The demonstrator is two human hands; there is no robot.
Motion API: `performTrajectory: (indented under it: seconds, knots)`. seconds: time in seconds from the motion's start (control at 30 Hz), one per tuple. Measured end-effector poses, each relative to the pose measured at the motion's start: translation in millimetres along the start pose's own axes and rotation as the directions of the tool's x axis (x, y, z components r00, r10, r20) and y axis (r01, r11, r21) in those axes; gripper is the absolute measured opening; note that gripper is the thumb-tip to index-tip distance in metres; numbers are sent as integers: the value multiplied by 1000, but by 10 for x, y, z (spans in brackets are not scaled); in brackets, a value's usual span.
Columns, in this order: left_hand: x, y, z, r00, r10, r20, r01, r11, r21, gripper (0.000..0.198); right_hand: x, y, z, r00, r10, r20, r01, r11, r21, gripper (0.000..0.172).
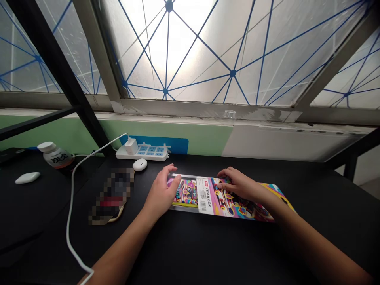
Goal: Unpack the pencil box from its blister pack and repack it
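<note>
A long, brightly patterned pencil box (184, 192) lies flat on the black table, with a clear plastic edge around its left part. Over its right part is a colourful printed card sleeve (204, 198) with a white panel reading "PENCIL BOX". My left hand (162, 190) grips the box's left end, its thumb over the top and its fingers at the far side. My right hand (239, 185) is on the sleeve, fingers bent over the far edge and thumb on the printed face. The right forearm covers part of the sleeve's right end.
Left of the box lie a blurred phone (114, 198) and a white round case (139, 164). Behind them is a power strip (152, 152) with a plugged-in charger, whose white cable (71, 206) crosses my left forearm. A bottle (57, 156) and a white mouse-like object (27, 178) are farther left.
</note>
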State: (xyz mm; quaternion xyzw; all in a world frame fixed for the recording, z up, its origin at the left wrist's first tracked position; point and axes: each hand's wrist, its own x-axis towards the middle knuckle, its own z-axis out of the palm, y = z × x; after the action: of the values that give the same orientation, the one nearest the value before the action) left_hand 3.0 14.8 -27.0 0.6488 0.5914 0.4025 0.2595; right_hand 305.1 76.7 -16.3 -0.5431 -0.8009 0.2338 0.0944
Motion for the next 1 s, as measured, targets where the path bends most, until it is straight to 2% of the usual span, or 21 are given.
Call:
performTrajectory:
  seconds: [0.03,0.1,0.17,0.27,0.43,0.67,0.83,1.0]
  knots:
    - [-8,10,-10,998,57,28,-60,988,145,37,23,-27,11,1000,9,-1,-9,1000,-5,49]
    - [-23,37,-12,979,156,135,-197,899,390,46,45,-69,31,999,43,-12,-43,999,-16,53]
    - [-30,70,12,950,181,255,-289,821,493,55,46,-95,49,996,85,-30,-86,996,-29,57]
    - [-18,102,70,920,130,371,-322,790,522,66,35,-92,77,990,134,-50,-136,990,-46,58]
    - [46,45,80,896,62,439,-326,762,559,68,-76,144,39,984,166,-60,-169,984,-51,56]
    - [117,-31,-62,891,48,452,-327,759,563,66,-440,718,-248,982,188,-25,-189,981,-42,52]
    - [130,-54,-63,891,71,448,-338,763,551,64,-455,775,-314,987,156,25,-155,987,-37,51]
    - [160,-76,-87,891,68,448,-342,750,566,62,-473,827,-370,986,166,16,-166,985,-41,54]
